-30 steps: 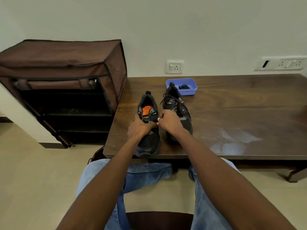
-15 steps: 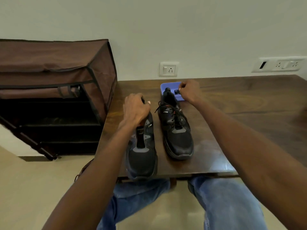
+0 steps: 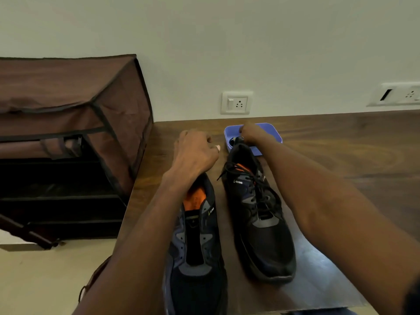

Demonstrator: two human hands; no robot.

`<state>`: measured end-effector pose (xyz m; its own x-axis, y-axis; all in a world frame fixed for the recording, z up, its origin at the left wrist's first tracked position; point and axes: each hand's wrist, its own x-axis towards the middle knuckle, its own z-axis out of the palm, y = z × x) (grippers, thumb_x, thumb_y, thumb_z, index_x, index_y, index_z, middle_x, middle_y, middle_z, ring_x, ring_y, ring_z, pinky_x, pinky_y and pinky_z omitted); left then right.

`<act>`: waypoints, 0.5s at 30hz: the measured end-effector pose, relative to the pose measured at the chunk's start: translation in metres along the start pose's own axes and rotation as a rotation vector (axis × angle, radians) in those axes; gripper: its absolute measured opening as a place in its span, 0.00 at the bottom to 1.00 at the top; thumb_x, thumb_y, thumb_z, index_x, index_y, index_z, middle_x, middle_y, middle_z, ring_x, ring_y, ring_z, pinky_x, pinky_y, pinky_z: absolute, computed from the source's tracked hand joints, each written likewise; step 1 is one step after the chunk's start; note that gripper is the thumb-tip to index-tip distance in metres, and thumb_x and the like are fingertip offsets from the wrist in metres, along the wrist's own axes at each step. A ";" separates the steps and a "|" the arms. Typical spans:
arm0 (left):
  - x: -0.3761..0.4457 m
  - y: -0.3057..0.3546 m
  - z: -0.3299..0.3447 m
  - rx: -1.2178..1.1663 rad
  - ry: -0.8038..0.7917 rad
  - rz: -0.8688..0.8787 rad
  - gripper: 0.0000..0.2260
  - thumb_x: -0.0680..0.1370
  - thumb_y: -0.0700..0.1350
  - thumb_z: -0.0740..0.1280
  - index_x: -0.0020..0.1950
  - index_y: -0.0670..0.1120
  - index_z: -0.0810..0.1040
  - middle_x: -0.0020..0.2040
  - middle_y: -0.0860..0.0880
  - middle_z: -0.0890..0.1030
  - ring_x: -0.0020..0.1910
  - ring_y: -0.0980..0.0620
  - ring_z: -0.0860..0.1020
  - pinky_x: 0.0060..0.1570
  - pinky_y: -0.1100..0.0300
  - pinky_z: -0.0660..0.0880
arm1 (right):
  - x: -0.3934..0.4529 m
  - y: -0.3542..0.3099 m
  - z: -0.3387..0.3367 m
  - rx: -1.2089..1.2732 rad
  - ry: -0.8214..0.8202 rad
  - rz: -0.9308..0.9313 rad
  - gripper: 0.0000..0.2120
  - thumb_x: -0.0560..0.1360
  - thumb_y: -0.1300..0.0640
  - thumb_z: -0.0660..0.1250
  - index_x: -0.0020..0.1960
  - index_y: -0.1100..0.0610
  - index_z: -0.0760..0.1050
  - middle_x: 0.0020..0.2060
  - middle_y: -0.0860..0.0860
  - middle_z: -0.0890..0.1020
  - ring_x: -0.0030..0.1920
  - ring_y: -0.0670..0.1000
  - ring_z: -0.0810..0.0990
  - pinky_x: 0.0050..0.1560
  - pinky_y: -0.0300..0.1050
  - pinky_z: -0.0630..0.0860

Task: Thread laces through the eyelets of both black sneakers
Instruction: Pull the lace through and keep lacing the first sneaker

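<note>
Since the earlier frame, the right hand (image 3: 250, 133) has been lowered into the blue tray (image 3: 273, 133); whether anything is grasped cannot be told. The heel of the unlaced sneaker (image 3: 195, 246) is gripped by the left hand (image 3: 195, 153), beside the laced sneaker (image 3: 259, 219) on the table (image 3: 341, 155).

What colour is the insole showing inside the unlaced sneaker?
Orange, seen in the head view inside the unlaced sneaker, just below the left hand.
</note>
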<state>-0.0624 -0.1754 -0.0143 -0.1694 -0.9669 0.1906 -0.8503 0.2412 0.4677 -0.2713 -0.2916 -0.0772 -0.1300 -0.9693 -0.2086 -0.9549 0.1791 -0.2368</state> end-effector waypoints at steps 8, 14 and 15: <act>-0.001 -0.020 0.006 -0.095 0.116 0.024 0.08 0.77 0.49 0.70 0.53 0.48 0.83 0.58 0.49 0.81 0.64 0.47 0.74 0.66 0.45 0.71 | 0.015 -0.011 0.015 -0.094 0.082 0.071 0.03 0.80 0.57 0.61 0.48 0.56 0.71 0.40 0.52 0.76 0.54 0.57 0.75 0.73 0.62 0.54; -0.023 -0.018 -0.010 -0.202 0.314 0.006 0.11 0.79 0.44 0.68 0.59 0.44 0.82 0.65 0.46 0.77 0.70 0.48 0.68 0.69 0.56 0.62 | -0.018 -0.015 -0.027 0.193 0.439 0.074 0.10 0.73 0.64 0.64 0.34 0.59 0.69 0.31 0.53 0.73 0.40 0.58 0.74 0.47 0.47 0.64; -0.032 -0.015 -0.016 -0.232 0.333 -0.004 0.11 0.79 0.44 0.68 0.60 0.44 0.81 0.66 0.46 0.77 0.70 0.48 0.68 0.69 0.56 0.63 | -0.030 -0.016 -0.042 0.274 0.474 0.062 0.09 0.73 0.63 0.65 0.34 0.61 0.71 0.30 0.54 0.74 0.39 0.59 0.74 0.46 0.48 0.65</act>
<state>-0.0367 -0.1466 -0.0133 0.0368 -0.8974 0.4396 -0.7089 0.2866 0.6444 -0.2634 -0.2723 -0.0269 -0.3504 -0.9139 0.2051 -0.8453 0.2142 -0.4895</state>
